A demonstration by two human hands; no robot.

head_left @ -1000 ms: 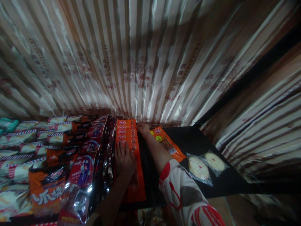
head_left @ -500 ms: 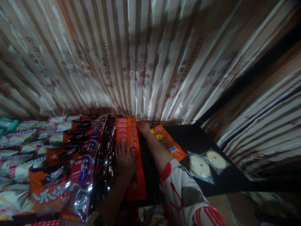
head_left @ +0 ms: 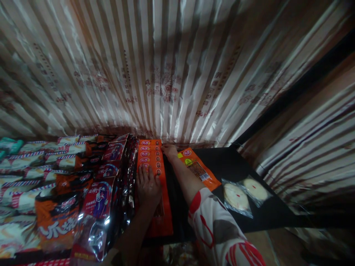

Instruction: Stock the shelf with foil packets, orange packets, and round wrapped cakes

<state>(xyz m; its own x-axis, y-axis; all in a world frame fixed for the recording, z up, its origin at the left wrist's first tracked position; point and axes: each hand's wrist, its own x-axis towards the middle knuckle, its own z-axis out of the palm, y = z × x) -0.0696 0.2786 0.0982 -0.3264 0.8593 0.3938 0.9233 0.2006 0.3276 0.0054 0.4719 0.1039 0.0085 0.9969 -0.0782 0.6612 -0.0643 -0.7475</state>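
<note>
Several flat orange snack packets (head_left: 165,207) lie overlapped in a column on the black surface, their round logos showing in a row. My left hand (head_left: 149,186) rests flat on the column, fingers stretched out toward the far end. At the column's far right edge is my right hand (head_left: 169,152), with its fingers bent around the packets' side; the fingertips are partly hidden, so what they grip does not show. Just right of that forearm a single orange packet (head_left: 198,170) lies turned over, its label and barcode up.
Dark red packets (head_left: 97,207) stand close on the left, beside orange-and-black bags (head_left: 57,221) and rows of white packets (head_left: 22,199). Two clear-wrapped round pale items (head_left: 235,196) lie to the right on the black table (head_left: 222,157). Behind rises a pleated, printed sheet (head_left: 166,55).
Almost nothing differs. The view has shifted very slightly, and both hands keep their places at the orange column.
</note>
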